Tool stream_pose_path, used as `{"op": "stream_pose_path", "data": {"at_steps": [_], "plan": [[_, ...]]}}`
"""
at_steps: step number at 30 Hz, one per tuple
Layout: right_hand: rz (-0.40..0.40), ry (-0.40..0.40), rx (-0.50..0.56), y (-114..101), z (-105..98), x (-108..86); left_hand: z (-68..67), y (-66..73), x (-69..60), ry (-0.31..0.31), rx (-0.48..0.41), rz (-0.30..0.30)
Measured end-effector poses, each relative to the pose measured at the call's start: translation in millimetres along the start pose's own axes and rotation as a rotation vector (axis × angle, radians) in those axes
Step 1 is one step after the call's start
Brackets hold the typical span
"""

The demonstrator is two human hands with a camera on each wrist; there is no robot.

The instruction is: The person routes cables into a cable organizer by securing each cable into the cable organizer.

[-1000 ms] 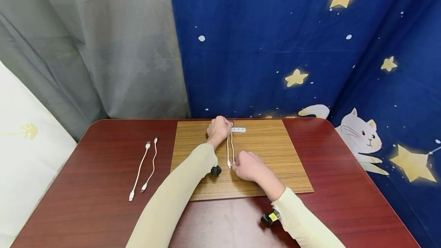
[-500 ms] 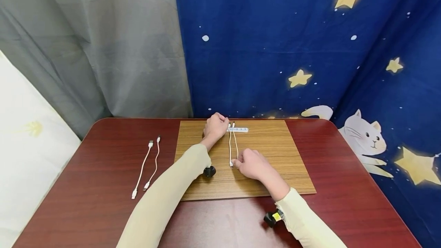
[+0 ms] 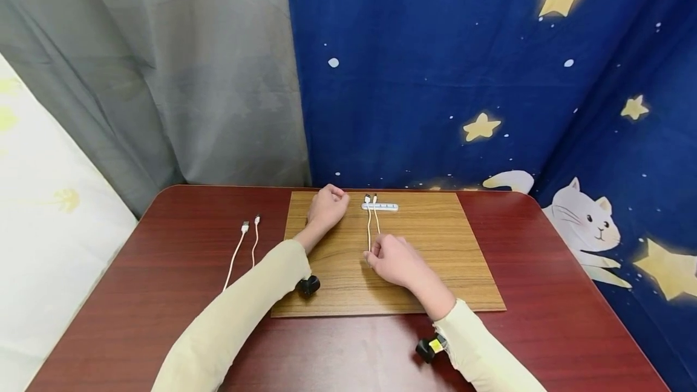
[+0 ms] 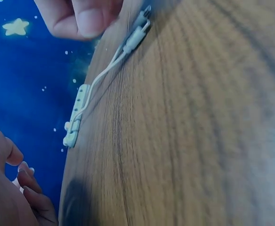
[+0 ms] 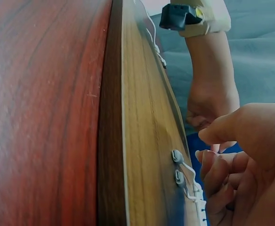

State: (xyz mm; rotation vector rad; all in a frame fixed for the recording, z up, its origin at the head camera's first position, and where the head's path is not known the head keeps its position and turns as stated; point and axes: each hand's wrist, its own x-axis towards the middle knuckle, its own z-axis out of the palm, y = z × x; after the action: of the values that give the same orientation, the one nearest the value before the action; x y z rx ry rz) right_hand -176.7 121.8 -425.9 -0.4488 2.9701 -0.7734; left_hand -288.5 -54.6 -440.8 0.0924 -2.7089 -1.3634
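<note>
Two white cables run from the left end of a pale slotted strip down the wooden board. To the left of the strip my left hand hovers with loosely curled fingers, apart from the cables. My right hand is over the cables' lower part in the head view. Seen from the right wrist, the near cable plugs lie on the board beside my right hand, whose thumb and fingers are loosely bent around nothing. The left wrist view also has the plugs free.
Two more white cables lie on the red table left of the board, their lower ends hidden by my left sleeve. Grey and blue curtains hang behind the table's far edge.
My left hand has moved left off the strip, uncovering its left end and the cables' upper plugs. My right hand has hardly moved, and now covers the lower plugs in the head view.
</note>
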Motion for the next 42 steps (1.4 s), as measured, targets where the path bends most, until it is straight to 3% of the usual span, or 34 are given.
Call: {"op": "stream_pose_path", "data": {"at_steps": [11,20,29,42], "plan": [[-0.128,-0.001,0.112,-10.2,5.2,2.9,-31.7,-5.1,-21.6,-0.028,-0.06,0.061],[-0.176,-0.016,0.151,-17.6,11.3,4.3,-64.8,-21.9,-35.9,-0.052,0.011,0.033],[-0.201,-0.042,0.16,-30.8,16.5,8.0,-103.0,-43.5,-41.2,-0.031,0.029,0.048],[-0.236,-0.082,0.151,-48.1,29.1,10.9,-135.7,-63.9,-44.2,-0.072,0.122,-0.001]]}}
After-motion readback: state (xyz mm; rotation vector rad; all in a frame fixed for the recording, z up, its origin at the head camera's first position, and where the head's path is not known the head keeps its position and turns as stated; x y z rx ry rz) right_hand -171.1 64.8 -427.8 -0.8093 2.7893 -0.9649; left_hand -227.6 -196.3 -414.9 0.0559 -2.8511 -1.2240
